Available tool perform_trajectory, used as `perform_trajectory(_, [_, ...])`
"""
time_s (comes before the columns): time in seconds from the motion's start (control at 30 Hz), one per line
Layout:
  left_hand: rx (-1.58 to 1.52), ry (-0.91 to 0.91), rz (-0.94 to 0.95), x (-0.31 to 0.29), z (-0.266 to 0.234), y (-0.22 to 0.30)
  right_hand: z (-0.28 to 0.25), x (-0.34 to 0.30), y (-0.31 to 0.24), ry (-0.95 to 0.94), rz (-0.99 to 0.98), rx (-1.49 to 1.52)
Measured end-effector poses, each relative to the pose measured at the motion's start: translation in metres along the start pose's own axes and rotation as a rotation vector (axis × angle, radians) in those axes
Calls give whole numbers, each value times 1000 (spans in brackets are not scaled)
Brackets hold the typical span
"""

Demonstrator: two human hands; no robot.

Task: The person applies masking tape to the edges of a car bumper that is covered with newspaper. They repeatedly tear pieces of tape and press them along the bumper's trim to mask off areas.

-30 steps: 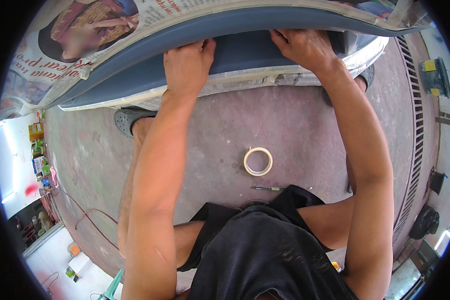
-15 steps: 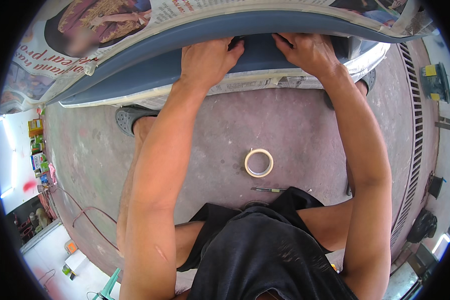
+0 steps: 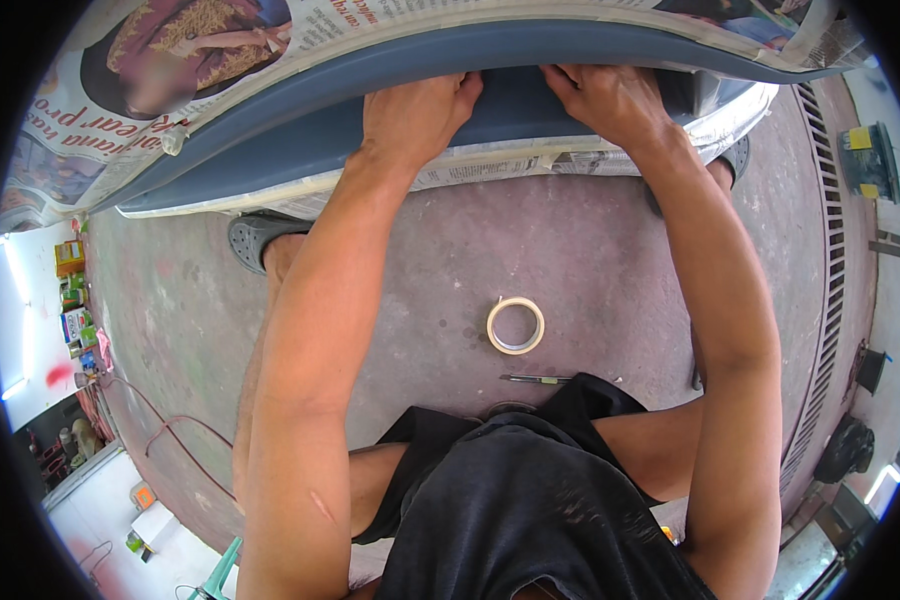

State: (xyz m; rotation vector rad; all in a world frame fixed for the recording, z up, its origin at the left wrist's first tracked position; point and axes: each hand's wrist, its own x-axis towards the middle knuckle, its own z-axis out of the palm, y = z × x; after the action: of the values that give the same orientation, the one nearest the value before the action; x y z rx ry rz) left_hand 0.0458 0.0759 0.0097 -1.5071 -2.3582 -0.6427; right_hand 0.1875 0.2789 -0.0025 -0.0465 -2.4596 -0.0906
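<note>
- The long curved blue-grey painted panel [image 3: 270,135] lies across the far side of the scene, its long axis running left to right, with sheets of printed newspaper [image 3: 100,110] masked over its upper part.
- The left hand [image 3: 415,110] rests palm-down on the panel's blue band, fingers curled over the paper's lower edge; it grips nothing loose.
- The right hand [image 3: 610,100] presses flat just beside it on the right, fingertips at the same edge.
- Both hands sit close together near the panel's middle, so neither is clearly nearer the seam.
- A roll of pale masking tape [image 3: 515,325] lies on the reddish concrete floor [image 3: 190,310], well nearer the person, between the forearms.
- A thin dark tool [image 3: 537,379] lies just nearer than the roll.
</note>
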Motion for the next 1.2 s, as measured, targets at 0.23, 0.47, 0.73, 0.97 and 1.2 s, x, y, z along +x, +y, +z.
perform_trajectory(0.23, [8, 20, -35, 2, 3, 4, -3, 2, -3, -37, 32, -16])
perform_trajectory(0.47, [16, 82, -67, 2, 3, 5, -11, 12, -20, -116, 318, 37])
perform_trajectory(0.73, [-11, 164, -241, -15, -5, 3, -17, -8, -17, 58, 290, 45])
perform_trajectory(0.97, [9, 389, -36, -8, 10, 10, -9, -6, -29, 120, -34, 126])
perform_trajectory(1.2, [-2, 38, 46, -30, -1, 22, -3, -12, -38, 28, -10, 111])
